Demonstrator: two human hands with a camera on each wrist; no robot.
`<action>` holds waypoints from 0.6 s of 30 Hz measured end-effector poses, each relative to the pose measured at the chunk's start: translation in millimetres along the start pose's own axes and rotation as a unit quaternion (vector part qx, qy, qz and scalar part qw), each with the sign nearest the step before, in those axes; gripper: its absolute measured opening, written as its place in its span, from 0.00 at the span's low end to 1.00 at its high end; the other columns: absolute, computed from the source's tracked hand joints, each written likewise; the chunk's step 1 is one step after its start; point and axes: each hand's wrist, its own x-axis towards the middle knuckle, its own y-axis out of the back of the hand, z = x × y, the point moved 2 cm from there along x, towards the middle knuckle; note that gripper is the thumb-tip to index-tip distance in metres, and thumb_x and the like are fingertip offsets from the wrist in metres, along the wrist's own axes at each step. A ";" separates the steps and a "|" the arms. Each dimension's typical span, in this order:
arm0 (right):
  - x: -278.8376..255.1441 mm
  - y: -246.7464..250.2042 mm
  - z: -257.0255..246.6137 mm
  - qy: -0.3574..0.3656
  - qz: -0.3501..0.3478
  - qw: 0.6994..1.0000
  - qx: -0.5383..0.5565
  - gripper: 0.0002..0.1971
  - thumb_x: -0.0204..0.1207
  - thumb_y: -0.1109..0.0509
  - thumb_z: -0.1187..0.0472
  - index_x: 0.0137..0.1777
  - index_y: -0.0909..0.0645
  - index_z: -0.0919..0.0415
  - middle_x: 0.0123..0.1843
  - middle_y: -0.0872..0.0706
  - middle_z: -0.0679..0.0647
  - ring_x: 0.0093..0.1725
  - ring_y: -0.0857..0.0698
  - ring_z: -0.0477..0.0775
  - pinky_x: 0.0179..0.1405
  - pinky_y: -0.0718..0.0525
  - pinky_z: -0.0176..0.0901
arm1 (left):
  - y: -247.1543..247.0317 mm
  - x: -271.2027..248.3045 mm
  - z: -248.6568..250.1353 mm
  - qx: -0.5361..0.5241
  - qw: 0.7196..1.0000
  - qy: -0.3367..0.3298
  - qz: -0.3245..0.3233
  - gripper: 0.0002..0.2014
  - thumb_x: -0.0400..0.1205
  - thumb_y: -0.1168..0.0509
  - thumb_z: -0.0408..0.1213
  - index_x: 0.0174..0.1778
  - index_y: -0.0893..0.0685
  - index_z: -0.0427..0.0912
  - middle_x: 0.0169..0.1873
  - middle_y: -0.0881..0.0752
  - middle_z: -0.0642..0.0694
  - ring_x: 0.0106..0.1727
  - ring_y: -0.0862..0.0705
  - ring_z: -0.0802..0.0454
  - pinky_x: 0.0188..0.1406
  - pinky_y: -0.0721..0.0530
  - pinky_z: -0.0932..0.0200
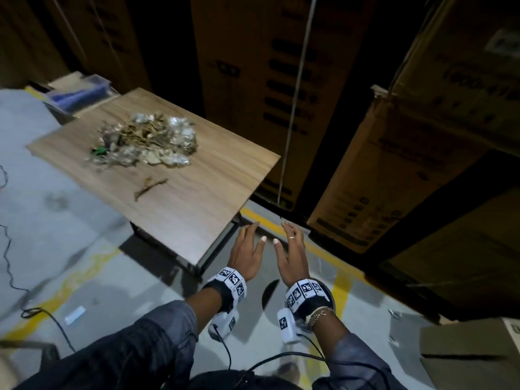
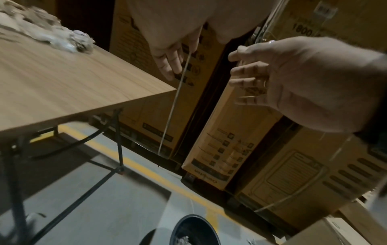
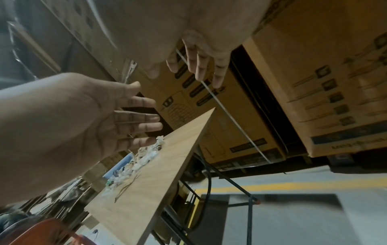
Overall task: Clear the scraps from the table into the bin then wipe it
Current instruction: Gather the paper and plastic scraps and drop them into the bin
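The loose, light pile of crumpled foil and dry scraps (image 1: pixel 146 140) is best scooped from beneath; both hands' fingers (image 1: pixel 249 230) are spread, empty.

Wood-grain laminate on the counter (image 1: pixel 180 198), pale, smooth, matt, with a thin clean edge. Its legs (image 2: pixel 119 140) look like thin black metal tube. On top, the scraps (image 1: pixel 149 142) read as crinkled, shiny foil or film mixed with dry, papery brown bits and a twiggy stem (image 1: pixel 150 186). Down below, the bin (image 2: pixel 194 230) looks like dark plastic with a smooth rim. Behind, cardboard boxes (image 1: pixel 394 164), brown, matt, printed in black, strapped with pale plastic band (image 1: pixel 292 108). The floor (image 1: pixel 84 249) is grey concrete, scuffed, with worn yellow painted lines.
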 end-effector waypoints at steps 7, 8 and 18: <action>19.7 -85.7 -79.4 0.020 -0.005 1.000 -0.013 0.25 0.93 0.37 0.52 0.88 0.32 0.50 0.90 0.38 0.48 0.88 0.35 0.51 0.81 0.34 0.45 | 110.3 0.3 -58.1 -0.019 0.998 -0.027 0.057 0.23 0.92 0.42 0.48 0.83 0.27 0.46 0.76 0.26 0.44 0.75 0.21 0.44 0.72 0.21 0.49; 22.6 -98.3 -89.9 0.020 -0.001 1.000 -0.010 0.25 0.92 0.36 0.52 0.88 0.31 0.50 0.89 0.37 0.48 0.87 0.34 0.51 0.80 0.35 0.43 | 124.1 0.5 -68.3 -0.022 0.997 -0.024 0.064 0.23 0.91 0.42 0.49 0.82 0.27 0.46 0.76 0.26 0.44 0.75 0.21 0.44 0.72 0.22 0.50; 48.3 -221.5 -165.7 0.021 -0.026 0.999 0.011 0.23 0.91 0.34 0.54 0.85 0.28 0.52 0.88 0.34 0.52 0.87 0.33 0.53 0.81 0.35 0.42 | 231.0 11.2 -147.6 -0.029 0.991 -0.021 0.130 0.28 0.88 0.47 0.59 0.77 0.23 0.46 0.72 0.22 0.46 0.72 0.21 0.47 0.74 0.22 0.50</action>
